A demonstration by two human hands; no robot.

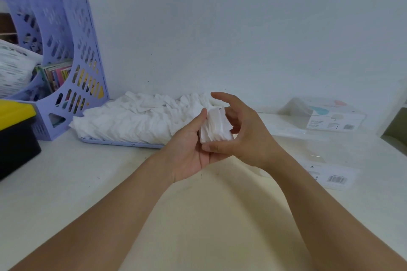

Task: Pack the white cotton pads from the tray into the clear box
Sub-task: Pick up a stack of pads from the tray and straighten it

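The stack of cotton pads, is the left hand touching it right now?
Touching. The head view shows the left hand cupping the stack of cotton pads from below, its thumb pressed against the stack's side, with no gap visible.

Two hands [217,136]; one tray [123,143]; two clear boxes [326,116]; one file rack [66,68].

My left hand [189,147] and right hand [244,132] hide the lower part of the pad stack [215,125]. Heaped pads cover the tray [123,143] except its front rim. Label print on the clear box [330,116] is unreadable.
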